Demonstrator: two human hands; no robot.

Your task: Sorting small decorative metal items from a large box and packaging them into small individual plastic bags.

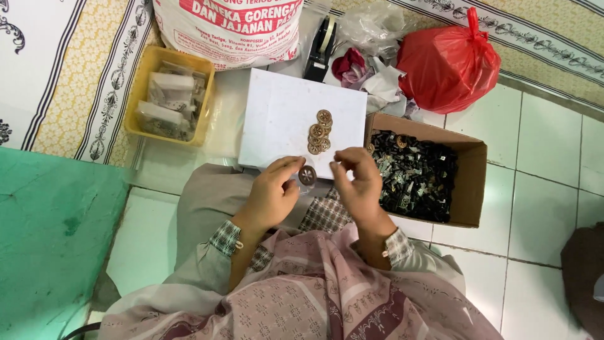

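Note:
My left hand pinches a small clear plastic bag holding a round brown wooden button. My right hand is close beside it, fingers curled at the bag's right edge, just above my lap. Just beyond both hands stands a white box, and on its lid lies a small pile of brown wooden buttons. Right of the hands, an open cardboard box is filled with many small dark pieces.
A yellow tray with small clear packets sits at the left. A large printed sack, a tape dispenser, crumpled cloth and a red plastic bag lie behind. Patterned mats, a green mat and white floor tiles surround me.

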